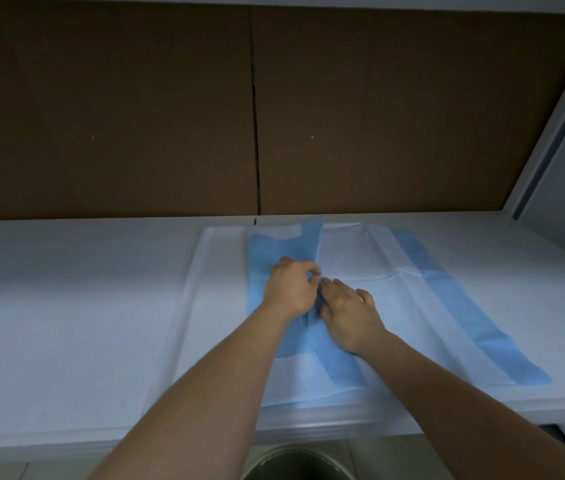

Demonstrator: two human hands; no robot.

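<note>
Sheet (360, 258): white w/ blue bands, spread on table (66, 306), centre-right, near front edge.
Left hand (289, 289): fingers curled, pinching edge of folded blue flap (267, 251).
Right hand (346, 306): lies on the white part, touching the other hand; fingertips out of sight, can't tell if gripping.
Hidden: forearms cover flap's lower part.
Cut off: round bin (294, 462) at bottom edge, below table.
Behind: brown board (101, 116) w/ vertical seam; dim light.

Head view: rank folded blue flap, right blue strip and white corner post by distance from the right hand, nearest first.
1. folded blue flap, touching under the right hand.
2. blue strip, on its right.
3. white corner post, far right rear.
</note>
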